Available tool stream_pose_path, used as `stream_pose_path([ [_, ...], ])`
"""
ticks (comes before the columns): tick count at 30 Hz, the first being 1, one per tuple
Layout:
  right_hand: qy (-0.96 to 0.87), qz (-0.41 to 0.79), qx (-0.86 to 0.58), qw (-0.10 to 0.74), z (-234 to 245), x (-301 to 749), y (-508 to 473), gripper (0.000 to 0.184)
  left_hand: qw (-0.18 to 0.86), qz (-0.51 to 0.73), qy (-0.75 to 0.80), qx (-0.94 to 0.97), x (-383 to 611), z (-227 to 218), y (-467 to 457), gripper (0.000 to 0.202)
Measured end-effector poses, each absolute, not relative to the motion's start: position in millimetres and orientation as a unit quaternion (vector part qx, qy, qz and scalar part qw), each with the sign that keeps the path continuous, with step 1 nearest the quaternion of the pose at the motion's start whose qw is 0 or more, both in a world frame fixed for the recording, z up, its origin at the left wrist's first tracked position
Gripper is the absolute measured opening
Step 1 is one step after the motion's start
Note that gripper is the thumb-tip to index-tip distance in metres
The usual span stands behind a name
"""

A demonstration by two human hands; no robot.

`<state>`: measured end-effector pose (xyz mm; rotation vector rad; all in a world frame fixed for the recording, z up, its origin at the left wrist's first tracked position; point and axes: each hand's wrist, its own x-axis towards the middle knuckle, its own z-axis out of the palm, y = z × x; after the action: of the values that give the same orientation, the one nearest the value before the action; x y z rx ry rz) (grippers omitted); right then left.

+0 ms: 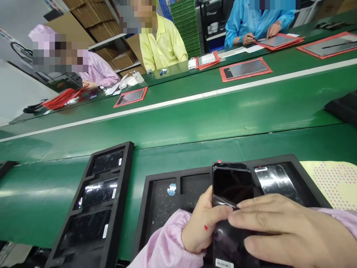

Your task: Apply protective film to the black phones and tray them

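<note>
The black phone (232, 184) is clasped along its long left side by the left grip (201, 221) and is held above the black tray (178, 174). The right grip (287, 227) is laid across its face, fingers extended; whether the film (221, 201), raised at mid-screen, is pinched there cannot be told. The phone is judged light and stiff, its glass slick and breakable; it is best supported by the side edges. A glossy screen (275, 176) is seated beyond, and a narrower tray (122, 193) is placed leftward on the green bench (173, 152)
</note>
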<state>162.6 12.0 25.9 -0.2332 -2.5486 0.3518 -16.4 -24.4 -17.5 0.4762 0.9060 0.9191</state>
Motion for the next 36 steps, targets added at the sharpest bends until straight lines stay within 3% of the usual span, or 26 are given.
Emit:
stream_pose_path([
  [2,-0.953,0.158,-0.047,0.256,20.0,163.2,17.3,0.056,0.758,0.433,0.438,0.215,-15.3,-18.4,-21.7,0.028],
  [5,-0.961,0.15,-0.057,0.226,3.3,165.8,22.8,0.044,0.749,0.46,0.44,0.184,-13.6,-21.4,-18.4,0.032],
  [10,-0.939,0.115,-0.169,0.276,-19.8,168.6,34.5,0.021,0.775,0.494,0.385,0.088,-11.7,-27.9,-16.2,0.035],
  [17,-0.882,0.079,-0.325,0.333,-29.2,159.8,41.9,0.036,0.771,0.492,0.389,0.111,-8.1,-28.7,-20.0,0.034],
  [22,-0.865,0.091,-0.35,0.347,-31.8,156.0,41.0,0.037,0.775,0.484,0.393,0.1,-8.0,-29.8,-20.5,0.033],
  [27,-0.759,0.231,-0.454,0.405,-27.2,160.4,43.2,0.046,0.754,0.504,0.407,0.105,-12.2,-29.6,-17.9,0.037],
  [29,-0.698,0.342,-0.527,0.344,-24.0,159.9,42.4,0.05,0.74,0.517,0.414,0.115,-12.6,-29.7,-17.1,0.039],
  [33,-0.642,0.557,-0.514,0.117,-19.9,155.8,38.2,0.053,0.707,0.553,0.423,0.126,-13.8,-28.0,-13.5,0.041],
  [36,-0.603,0.586,-0.519,0.154,-17.2,159.3,40.3,0.052,0.638,0.624,0.439,0.1,-26.9,-20.6,-4.9,0.029],
])
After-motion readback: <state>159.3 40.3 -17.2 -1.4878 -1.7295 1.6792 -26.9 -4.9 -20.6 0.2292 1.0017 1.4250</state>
